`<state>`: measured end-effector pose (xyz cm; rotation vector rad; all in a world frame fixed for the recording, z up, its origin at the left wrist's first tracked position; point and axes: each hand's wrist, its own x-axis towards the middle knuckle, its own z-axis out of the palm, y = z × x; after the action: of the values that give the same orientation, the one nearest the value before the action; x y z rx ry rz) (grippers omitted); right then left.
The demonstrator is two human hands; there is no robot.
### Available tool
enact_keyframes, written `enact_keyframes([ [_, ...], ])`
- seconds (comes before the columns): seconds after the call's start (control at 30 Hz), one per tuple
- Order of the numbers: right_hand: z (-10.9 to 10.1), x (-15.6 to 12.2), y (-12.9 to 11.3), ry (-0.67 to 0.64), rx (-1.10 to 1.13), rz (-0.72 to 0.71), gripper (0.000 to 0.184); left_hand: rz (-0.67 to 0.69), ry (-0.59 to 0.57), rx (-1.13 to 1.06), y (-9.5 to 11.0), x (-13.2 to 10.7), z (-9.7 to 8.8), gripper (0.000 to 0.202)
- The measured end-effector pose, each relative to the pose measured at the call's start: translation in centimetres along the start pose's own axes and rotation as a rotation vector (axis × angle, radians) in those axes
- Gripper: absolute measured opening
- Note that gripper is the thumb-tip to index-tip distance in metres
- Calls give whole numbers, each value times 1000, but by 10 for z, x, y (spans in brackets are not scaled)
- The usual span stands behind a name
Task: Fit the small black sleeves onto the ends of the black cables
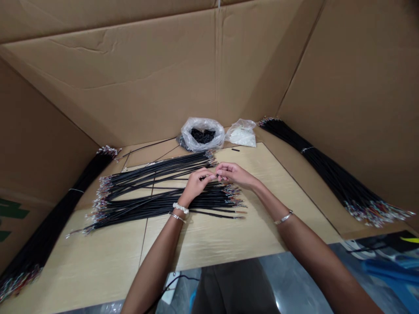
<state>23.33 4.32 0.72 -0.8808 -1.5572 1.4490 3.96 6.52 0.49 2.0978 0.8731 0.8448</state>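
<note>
Above the middle of the table, my left hand [197,182] pinches a thin black cable [211,174] near its end. Fingertip to fingertip with it, my right hand [231,172] is closed in a pinch at that same cable end. Whatever small dark piece lies between the right fingers is mostly hidden. Beneath and beside my hands lie two loose groups of black cables, an upper group [163,167] and a lower group [157,205], with bare coloured wires at both ends. A short black tube [235,149] rests beyond my right hand.
An open plastic bag of small black pieces [203,136] and a clear bag of white pieces [242,136] stand at the back. Tied cable bundles lie along the left [70,203] and right [314,155] sides. Cardboard walls [147,78] enclose the wooden board [203,248].
</note>
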Motion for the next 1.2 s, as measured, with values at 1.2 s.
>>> enact_keyframes([
  [1.2, 2, -4, -8, -77, -326, -157, 30, -275, -243, -196, -1, 2, -12, 64],
])
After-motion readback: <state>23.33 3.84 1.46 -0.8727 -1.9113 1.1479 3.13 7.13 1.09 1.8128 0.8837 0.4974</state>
